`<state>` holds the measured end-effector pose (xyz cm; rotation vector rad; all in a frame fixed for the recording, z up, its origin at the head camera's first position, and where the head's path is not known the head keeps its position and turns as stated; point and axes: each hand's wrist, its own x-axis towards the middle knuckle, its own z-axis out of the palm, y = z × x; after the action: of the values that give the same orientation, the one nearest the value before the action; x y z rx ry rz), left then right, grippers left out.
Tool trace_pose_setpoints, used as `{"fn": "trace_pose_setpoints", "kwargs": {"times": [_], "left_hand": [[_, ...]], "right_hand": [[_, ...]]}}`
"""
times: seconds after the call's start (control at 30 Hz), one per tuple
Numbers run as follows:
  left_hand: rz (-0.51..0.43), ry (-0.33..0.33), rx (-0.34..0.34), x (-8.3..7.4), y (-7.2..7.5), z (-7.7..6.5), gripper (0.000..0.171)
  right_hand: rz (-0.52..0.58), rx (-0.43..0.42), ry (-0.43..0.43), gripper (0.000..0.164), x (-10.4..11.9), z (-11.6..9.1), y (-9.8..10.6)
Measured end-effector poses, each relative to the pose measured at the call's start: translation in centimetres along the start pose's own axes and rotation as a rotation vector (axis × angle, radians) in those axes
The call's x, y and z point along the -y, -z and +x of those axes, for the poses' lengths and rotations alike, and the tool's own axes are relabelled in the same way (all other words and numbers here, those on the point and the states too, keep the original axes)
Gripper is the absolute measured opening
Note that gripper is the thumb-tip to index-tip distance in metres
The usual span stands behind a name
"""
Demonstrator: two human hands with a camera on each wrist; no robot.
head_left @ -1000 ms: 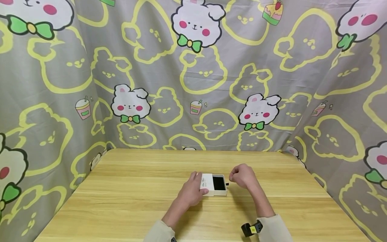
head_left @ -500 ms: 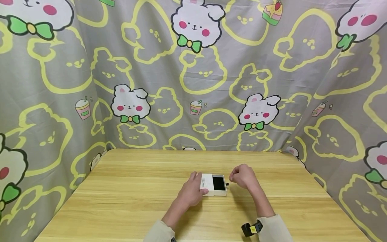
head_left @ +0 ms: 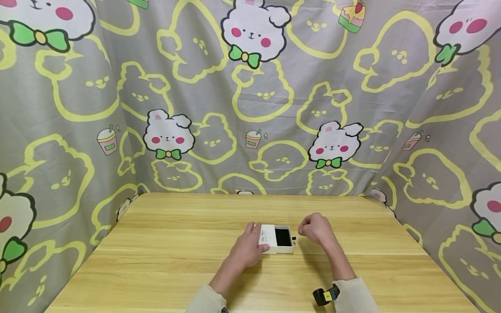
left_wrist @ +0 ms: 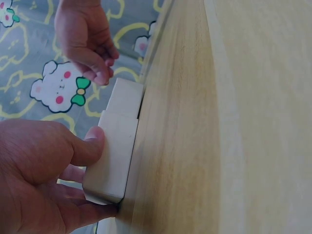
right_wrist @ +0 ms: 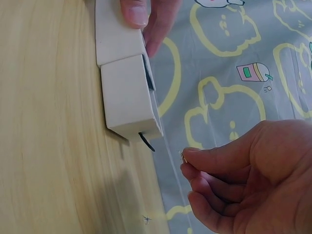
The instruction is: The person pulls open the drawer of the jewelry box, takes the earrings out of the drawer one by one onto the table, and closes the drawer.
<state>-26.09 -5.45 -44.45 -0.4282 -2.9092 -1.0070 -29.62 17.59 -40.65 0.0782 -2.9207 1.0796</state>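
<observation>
A white drawer-style box (head_left: 268, 234) lies on the table, its inner tray (right_wrist: 127, 97) slid partly out to the right. Black lining (head_left: 283, 237) fills the exposed part of the tray, and a short black ribbon tab (right_wrist: 146, 142) sticks out from its end. My left hand (head_left: 247, 247) grips the outer sleeve (left_wrist: 113, 151) between thumb and fingers. Just right of the tab, my right hand (head_left: 316, 228) is held apart from the box. Its thumb and index finger pinch a tiny shiny thing (right_wrist: 182, 156), too small to identify and mostly covered by the fingertips.
The wooden table (head_left: 176, 234) extends around the box on all sides. Behind it and along both sides hangs a grey curtain (head_left: 219, 100) with cartoon rabbits. A black camera (head_left: 322, 297) is strapped at the right wrist.
My right hand has shifted very slightly to the right, away from the tab. The box and my left hand have stayed in place.
</observation>
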Motion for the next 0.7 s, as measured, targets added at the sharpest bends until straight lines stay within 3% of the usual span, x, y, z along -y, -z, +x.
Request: {"fn": "trace_pose_setpoints", "kwargs": {"times": [0.7], "left_hand": [[0.001, 0.014, 0.01, -0.1, 0.1, -0.2, 0.072]], "right_hand": [[-0.024, -0.004, -0.02, 0.006, -1.3, 0.5, -0.3]]}}
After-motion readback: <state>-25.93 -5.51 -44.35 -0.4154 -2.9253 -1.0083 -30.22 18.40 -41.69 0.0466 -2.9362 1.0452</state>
